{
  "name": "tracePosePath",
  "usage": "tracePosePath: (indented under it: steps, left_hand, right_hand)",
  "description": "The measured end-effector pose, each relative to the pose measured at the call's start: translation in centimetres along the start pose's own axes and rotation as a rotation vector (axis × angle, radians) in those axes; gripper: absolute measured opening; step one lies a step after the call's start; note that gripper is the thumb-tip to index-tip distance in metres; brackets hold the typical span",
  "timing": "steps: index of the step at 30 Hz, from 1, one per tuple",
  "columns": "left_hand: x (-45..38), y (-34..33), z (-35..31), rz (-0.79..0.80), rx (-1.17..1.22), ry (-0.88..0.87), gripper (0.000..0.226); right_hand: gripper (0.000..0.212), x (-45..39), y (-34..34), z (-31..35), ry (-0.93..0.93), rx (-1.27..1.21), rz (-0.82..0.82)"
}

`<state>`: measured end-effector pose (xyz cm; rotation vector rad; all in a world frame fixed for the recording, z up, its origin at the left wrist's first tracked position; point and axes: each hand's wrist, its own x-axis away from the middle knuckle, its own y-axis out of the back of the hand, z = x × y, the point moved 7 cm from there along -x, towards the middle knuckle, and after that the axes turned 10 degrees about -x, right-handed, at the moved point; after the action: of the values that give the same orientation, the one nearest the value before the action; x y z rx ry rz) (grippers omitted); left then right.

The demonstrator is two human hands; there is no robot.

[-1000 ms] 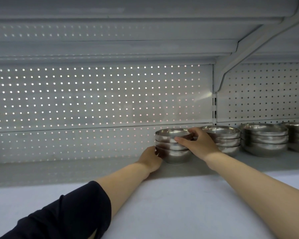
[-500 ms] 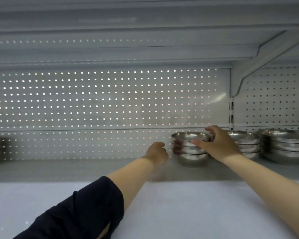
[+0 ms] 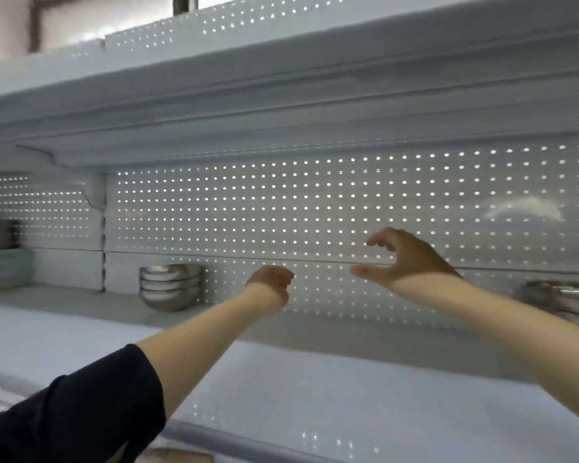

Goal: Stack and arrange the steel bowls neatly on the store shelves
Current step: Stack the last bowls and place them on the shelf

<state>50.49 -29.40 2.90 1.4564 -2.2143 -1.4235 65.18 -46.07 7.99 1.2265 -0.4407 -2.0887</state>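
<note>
Both my hands are empty in mid-air: left hand loosely curled, right hand spread open. The bowl stack sits on the shelf against the back panel to their left, probably my next pickup.

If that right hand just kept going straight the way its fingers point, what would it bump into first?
Probably the left hand. The right hand points leftward along the shelf, and the left one is nearest in that line, with the stack of steel bowls beyond. Depth is unclear, so it might pass behind.

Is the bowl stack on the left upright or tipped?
Upright. The bowl stack sits nested, rims up and roughly level, on the shelf; neither the left hand nor the right hand touches it.
</note>
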Motion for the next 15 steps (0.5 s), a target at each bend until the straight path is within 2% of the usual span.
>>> tracePosePath:
  steps: [3, 7, 11, 15]
  left_hand:
    - [-0.2, 4.8, 8.1, -0.007, 0.031, 0.08, 0.041]
    - [-0.5, 9.9, 18.1, -0.043, -0.039, 0.183, 0.021]
    - [-1.5, 14.0, 24.6, -0.046, -0.216, 0.26, 0.038]
    - [-4.2, 15.1, 27.6, 0.031, -0.235, 0.318, 0.054]
  right_hand:
    - [0.052, -2.4, -7.2, 4.8, 0.029, -0.009, 0.094]
    - [0.057, -5.7, -15.0, 9.7, 0.048, 0.014, 0.152]
    - [0.06, -8.6, -20.9, 12.6, -0.003, -0.038, 0.146]
    - [0.054, -11.0, -25.8, 13.8, -0.051, -0.117, 0.141]
